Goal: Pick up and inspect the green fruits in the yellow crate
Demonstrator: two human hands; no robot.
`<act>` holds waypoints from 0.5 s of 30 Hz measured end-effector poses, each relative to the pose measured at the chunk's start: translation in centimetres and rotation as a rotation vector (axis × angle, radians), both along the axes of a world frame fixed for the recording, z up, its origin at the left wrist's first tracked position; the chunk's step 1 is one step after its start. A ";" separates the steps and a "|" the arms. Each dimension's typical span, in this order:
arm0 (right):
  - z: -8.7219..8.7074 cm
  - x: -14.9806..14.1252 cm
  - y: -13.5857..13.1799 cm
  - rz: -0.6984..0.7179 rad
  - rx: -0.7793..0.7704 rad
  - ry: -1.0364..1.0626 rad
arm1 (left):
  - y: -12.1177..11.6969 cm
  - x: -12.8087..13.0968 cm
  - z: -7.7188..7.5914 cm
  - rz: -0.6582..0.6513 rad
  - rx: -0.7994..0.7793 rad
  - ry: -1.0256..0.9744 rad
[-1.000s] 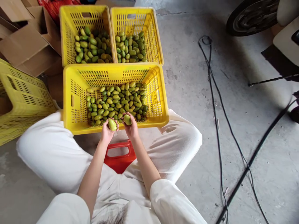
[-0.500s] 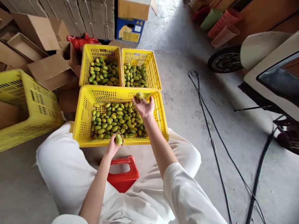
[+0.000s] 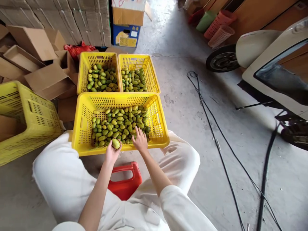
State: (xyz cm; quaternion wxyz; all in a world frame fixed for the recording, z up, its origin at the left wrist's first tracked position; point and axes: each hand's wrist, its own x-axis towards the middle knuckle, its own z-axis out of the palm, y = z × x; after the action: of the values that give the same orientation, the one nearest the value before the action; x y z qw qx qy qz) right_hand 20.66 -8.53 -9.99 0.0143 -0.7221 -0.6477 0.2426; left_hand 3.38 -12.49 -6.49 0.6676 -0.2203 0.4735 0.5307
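My left hand (image 3: 113, 153) is wrapped round a yellow-green oval fruit (image 3: 115, 143) at the near rim of the front yellow crate (image 3: 76, 138). Just to the right, my right hand (image 3: 140, 140) reaches over that same rim with its fingers apart and nothing seen in them. Its fingertips are close above a spread of small oval green fruits (image 3: 113, 123); whether they touch is hard to tell. Two more yellow crates stand behind, the back left crate (image 3: 83, 61) and the back right crate (image 3: 154, 73), both partly filled with similar fruits.
Another yellow crate (image 3: 43, 118) stands at the left beside open cardboard boxes (image 3: 45, 78). A red stool (image 3: 125, 186) is between my legs. Black cables (image 3: 211, 125) run across the floor on the right, near a white vehicle (image 3: 255, 70). Plastic baskets (image 3: 220, 24) lie further back.
My right hand went out over the crates with a fruit, and has come back without it to the front crate. My left hand keeps hold of its fruit. The view has tilted up.
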 end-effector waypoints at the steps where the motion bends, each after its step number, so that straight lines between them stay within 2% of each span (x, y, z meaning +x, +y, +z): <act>1: -0.3 0.0 0.1 0.018 0.039 -0.004 | 0.3 -0.1 0.3 0.011 -0.041 -0.010; 3: -0.6 0.0 0.4 -0.023 0.098 -0.020 | 1.9 -0.3 1.1 0.004 -0.097 -0.012; 5: -0.6 -0.1 0.7 -0.050 0.125 -0.014 | 5.2 -0.5 2.4 -0.001 -0.052 0.028; 7: -0.4 -0.1 0.7 -0.059 0.121 0.007 | 10.4 -0.9 4.5 -0.002 0.128 0.103; 10: 0.0 -0.1 0.6 -0.078 0.090 0.020 | 19.9 -2.5 8.0 0.019 0.448 0.237; 12: 0.2 -0.1 0.6 -0.090 0.064 0.015 | 25.2 -4.1 9.3 -0.009 0.542 0.379; 14: 0.4 -0.2 0.7 -0.101 0.039 0.006 | 27.9 -5.6 9.1 -0.190 0.469 0.634; 15: 0.4 -0.2 0.8 -0.109 0.024 0.002 | 28.0 -6.0 8.4 -0.347 0.426 0.809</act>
State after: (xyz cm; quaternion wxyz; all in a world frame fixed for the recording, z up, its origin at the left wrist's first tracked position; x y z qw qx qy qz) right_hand 20.45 -7.75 -9.61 0.0367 -0.7560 -0.6101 0.2344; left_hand -2.66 15.51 1.88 0.5390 0.2272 0.6053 0.5399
